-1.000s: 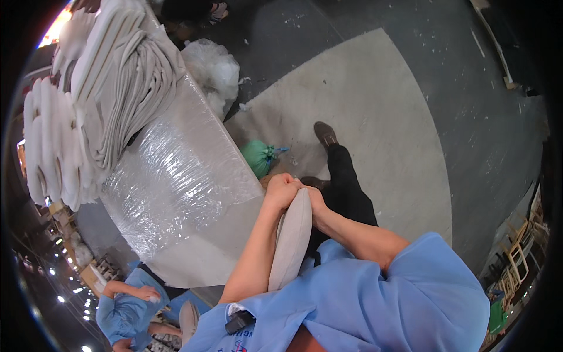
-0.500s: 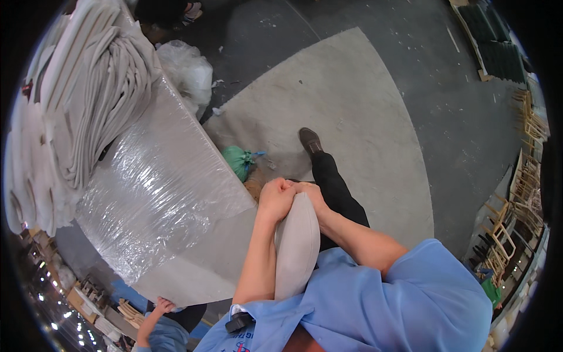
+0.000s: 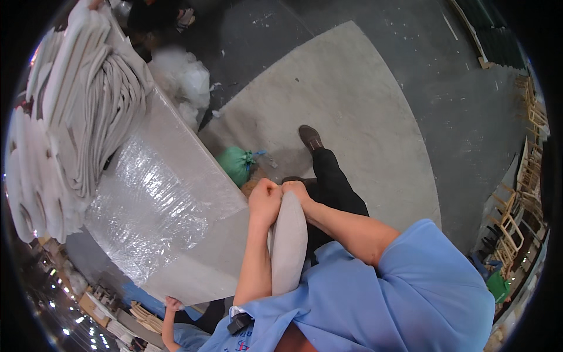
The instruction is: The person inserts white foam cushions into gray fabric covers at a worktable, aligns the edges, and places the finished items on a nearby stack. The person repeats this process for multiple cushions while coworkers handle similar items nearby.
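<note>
A light grey fabric-covered cushion (image 3: 290,249) stands on edge between my forearms, its near end against my blue shirt. My left hand (image 3: 265,201) is closed at the cushion's far end, on its left side. Right beside it, my right hand (image 3: 297,192) grips the same end from the top, with its fingers folded over. The fingertips and the exact bit of edge they pinch are hidden. To the left is a table (image 3: 205,278) covered in grey material, partly under shiny clear plastic film (image 3: 155,199).
Folded grey covers (image 3: 108,111) and white padded pieces (image 3: 38,176) pile on the table's far left. A co-worker's hand (image 3: 173,304) touches the near edge. Clear plastic bags (image 3: 185,79) and a green tied bag (image 3: 236,164) lie beside the table. Wooden frames (image 3: 510,234) line the right.
Both hands and the cushion have shifted slightly left, and the hands now sit a little farther apart at its far end. The co-worker's hand has moved slightly along the table edge.
</note>
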### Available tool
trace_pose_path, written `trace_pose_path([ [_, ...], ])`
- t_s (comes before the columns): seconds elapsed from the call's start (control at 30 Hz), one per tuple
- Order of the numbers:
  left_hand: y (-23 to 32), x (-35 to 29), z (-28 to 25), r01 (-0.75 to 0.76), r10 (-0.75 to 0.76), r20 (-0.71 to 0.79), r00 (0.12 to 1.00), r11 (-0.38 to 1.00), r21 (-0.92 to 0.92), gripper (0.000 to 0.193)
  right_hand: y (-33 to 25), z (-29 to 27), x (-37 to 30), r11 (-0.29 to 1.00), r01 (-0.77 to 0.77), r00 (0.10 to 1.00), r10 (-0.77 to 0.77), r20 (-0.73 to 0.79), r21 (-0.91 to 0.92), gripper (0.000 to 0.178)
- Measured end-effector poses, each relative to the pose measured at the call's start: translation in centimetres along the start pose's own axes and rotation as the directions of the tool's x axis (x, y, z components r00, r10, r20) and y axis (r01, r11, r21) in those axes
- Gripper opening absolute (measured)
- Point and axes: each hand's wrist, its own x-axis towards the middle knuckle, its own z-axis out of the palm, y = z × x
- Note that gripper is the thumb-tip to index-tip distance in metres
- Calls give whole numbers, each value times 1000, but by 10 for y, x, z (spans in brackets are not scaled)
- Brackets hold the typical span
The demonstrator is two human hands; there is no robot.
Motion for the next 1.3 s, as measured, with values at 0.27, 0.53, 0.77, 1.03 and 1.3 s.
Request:
trace_pose_path([
  [0.27, 52, -137, -46, -98, 232, 169, 958, 817, -568, 55, 10, 3, 2, 987, 17, 999, -21, 27, 158, 23],
  [0.53, 13, -117, -13, 23, 105, 207, 973, 844, -535, 60, 20, -7, 21, 996, 85, 994, -88, 69, 37, 20],
  [0.77, -17, -112, -9, -71, 161, 143, 976, 868, -492, 53, 29, -19, 17, 945, 180, 982, -191, -11, -274, 23],
  [1.03, -26, -118, -13, -45, 90, 70, 994, 873, -485, 48, -64, -24, -158, 725, 611, 648, -689, 326, 318, 54],
  [1.3, -32, -107, -1, -108, 118, -21, 993, 809, -578, 60, -50, -23, -103, 709, 700, 595, -648, 475, 90, 61],
])
